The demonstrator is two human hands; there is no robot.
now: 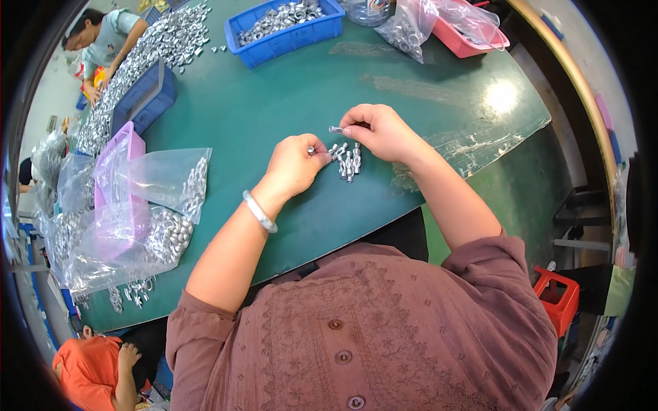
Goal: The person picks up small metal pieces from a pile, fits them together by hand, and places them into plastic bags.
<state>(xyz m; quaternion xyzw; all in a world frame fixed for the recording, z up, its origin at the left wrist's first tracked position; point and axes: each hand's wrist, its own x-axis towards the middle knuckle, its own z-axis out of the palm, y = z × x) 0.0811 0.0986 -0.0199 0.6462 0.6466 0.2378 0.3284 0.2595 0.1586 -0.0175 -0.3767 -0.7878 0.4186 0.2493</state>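
Note:
Between finger and thumb of my right hand (375,130) is a small silver metal part (335,129), held just above the green table. My left hand (296,164), with a pale bangle (260,212) at its wrist, pinches another small metal piece (311,150) whose round end shows at the fingers. Right beside the left fingertips lies a small group of silver metal clasps (349,164) on the tabletop. Their exact kind is too small to make out.
A blue bin (284,31) of metal parts stands at the back. To the left are an empty-looking blue bin (145,96), a lilac basket (123,161) and clear bags of parts (168,236). A co-worker (103,41) handles a heap of parts (161,44). A pink basket (473,41) sits back right.

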